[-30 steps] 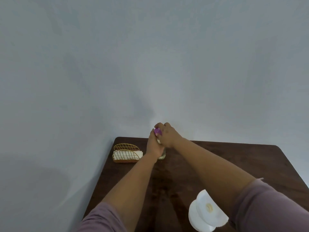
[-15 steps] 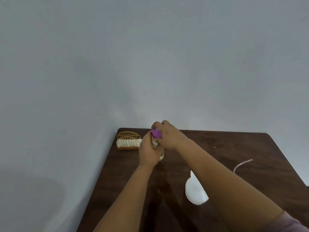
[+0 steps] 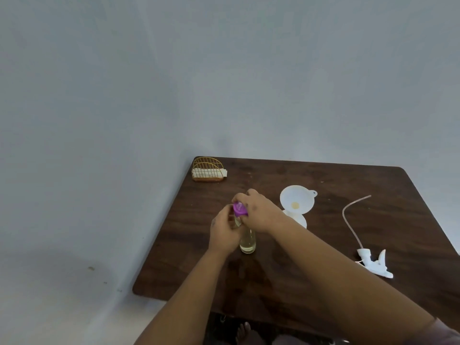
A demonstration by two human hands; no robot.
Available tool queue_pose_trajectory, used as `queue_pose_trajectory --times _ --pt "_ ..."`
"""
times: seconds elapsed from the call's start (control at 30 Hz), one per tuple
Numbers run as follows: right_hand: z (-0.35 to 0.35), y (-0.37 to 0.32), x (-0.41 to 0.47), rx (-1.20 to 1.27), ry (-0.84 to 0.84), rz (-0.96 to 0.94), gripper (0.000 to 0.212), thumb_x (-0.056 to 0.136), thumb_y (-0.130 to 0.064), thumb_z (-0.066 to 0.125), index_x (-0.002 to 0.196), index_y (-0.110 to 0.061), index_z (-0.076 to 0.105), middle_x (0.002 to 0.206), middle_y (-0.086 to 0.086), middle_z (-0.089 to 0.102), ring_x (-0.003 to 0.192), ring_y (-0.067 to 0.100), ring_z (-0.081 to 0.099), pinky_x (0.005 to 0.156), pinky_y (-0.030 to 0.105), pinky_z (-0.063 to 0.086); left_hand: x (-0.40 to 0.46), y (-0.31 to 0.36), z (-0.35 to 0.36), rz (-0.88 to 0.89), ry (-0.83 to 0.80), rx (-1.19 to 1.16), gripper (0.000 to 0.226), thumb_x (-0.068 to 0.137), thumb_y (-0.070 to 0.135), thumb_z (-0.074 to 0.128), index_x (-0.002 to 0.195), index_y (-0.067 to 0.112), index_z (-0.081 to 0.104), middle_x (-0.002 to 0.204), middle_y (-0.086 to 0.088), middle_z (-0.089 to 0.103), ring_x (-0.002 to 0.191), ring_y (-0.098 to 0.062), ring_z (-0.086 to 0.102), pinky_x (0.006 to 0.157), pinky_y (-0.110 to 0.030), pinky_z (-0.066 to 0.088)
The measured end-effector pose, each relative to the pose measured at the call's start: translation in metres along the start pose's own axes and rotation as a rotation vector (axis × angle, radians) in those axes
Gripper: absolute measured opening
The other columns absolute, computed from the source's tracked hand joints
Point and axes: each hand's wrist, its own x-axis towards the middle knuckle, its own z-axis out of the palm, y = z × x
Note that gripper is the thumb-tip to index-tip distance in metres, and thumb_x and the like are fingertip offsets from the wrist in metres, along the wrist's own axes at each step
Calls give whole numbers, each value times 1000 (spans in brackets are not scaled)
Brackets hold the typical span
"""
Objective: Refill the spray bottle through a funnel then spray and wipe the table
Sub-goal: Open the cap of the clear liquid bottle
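Dark wood table (image 3: 348, 220); gold wire holder (image 3: 208, 169).

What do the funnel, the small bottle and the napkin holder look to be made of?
Funnel: probably plastic, opaque white, smooth, with a moulded tab. Small bottle: clear, glossy, yellowish liquid showing through; glass or plastic, cannot tell. Napkin holder: thin gold-coloured wires, likely metal.

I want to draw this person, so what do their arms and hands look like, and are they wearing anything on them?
Both forearms are bare. The left hand and right hand wear no gloves, rings or watch. Only a mauve sleeve edge shows, high on the right arm.
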Motion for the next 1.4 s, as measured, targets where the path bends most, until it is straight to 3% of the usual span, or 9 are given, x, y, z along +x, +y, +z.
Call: queue_pose_trajectory --times 0.23,0.4,0.53,0.6,0.77,0.93,1.13,1.23,1.4 --pt "-1 -5 -8 -35 -10 32 51 77 -16 76 120 -24 49 117 4 48 100 20 54 83 26 50 3 -1 -4 -27 -132 29 47 67 22 83 107 27 59 105 8 66 97 -8 63 85 -36 56" --pt "-5 -15 -5 -140 -30 70 48 75 -14 77 114 -23 50 113 4 50 97 21 56 84 30 53 17 7 -5 -59 -288 169 36 69 19 83 88 32 54 104 -4 56 94 -19 61 84 -35 53" --pt "3 -28 -1 -229 -20 117 37 90 -35 62 120 -18 48 117 7 53 102 25 58 84 34 49 24 4 2 14 -462 323 40 84 19 70 122 14 59 128 -9 57 115 -22 56 93 -31 48" --pt "12 -33 0 -242 75 202 51 92 -56 48 125 -17 48 118 7 53 108 25 55 85 35 47 22 5 5 77 -494 395 40 95 17 55 134 11 52 136 -10 53 124 -23 50 96 -30 41" --pt "36 -32 6 -343 219 381 53 95 -54 43 124 -9 46 110 12 56 100 26 60 71 32 47 30 -1 5 34 -481 405 37 94 21 57 129 10 56 128 -12 60 119 -28 56 96 -36 46" --pt "28 -24 11 -381 150 208 34 100 -39 37 110 -10 51 94 7 61 77 21 58 61 29 39 34 -10 3 -26 -491 301 31 89 16 65 118 5 61 115 -14 66 110 -26 61 89 -33 50" --pt "25 -13 7 -416 141 92 29 97 -41 36 96 -15 49 67 -4 40 55 11 40 52 28 34 37 -15 0 -62 -540 149 31 80 20 71 109 10 65 106 -8 69 101 -21 64 89 -43 54" --pt "22 -13 9 -466 100 56 33 98 -42 34 100 -13 48 74 0 43 59 17 42 54 30 35 39 -12 -1 -49 -549 119 37 78 11 77 112 7 64 110 -9 68 100 -15 61 86 -31 52" --pt "13 -7 10 -538 4 -5 38 98 -46 32 106 -12 47 86 6 50 67 20 48 58 32 41 42 -15 2 -127 -564 -20 44 68 -4 82 107 4 64 101 -7 68 98 -19 65 85 -35 55"
